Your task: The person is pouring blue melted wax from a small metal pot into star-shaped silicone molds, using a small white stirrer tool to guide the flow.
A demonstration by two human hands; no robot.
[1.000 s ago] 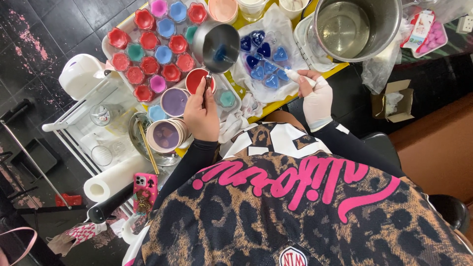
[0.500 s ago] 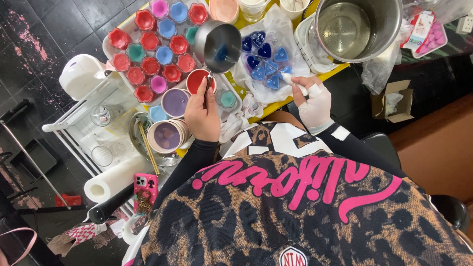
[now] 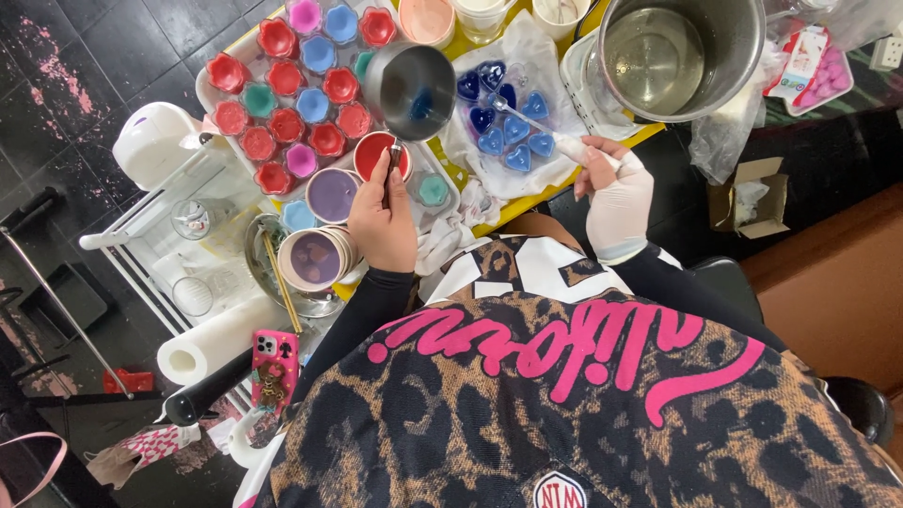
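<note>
Seven glossy blue heart-shaped wax pieces (image 3: 508,127) can be counted on the crumpled white sheet (image 3: 541,56). About nine red flower-shaped moulded candles (image 3: 278,39) are counted on the pale tray (image 3: 209,94), with three light blue ones (image 3: 341,23) and two pink ones (image 3: 304,14) among them. Two round cups of purple wax (image 3: 331,194) are seen, and one round cup of red wax (image 3: 376,153). One large steel pot (image 3: 679,56), one small grey metal pitcher (image 3: 410,91), one white paper towel roll (image 3: 216,343) and one pink-cased phone (image 3: 275,367) are present.
</note>
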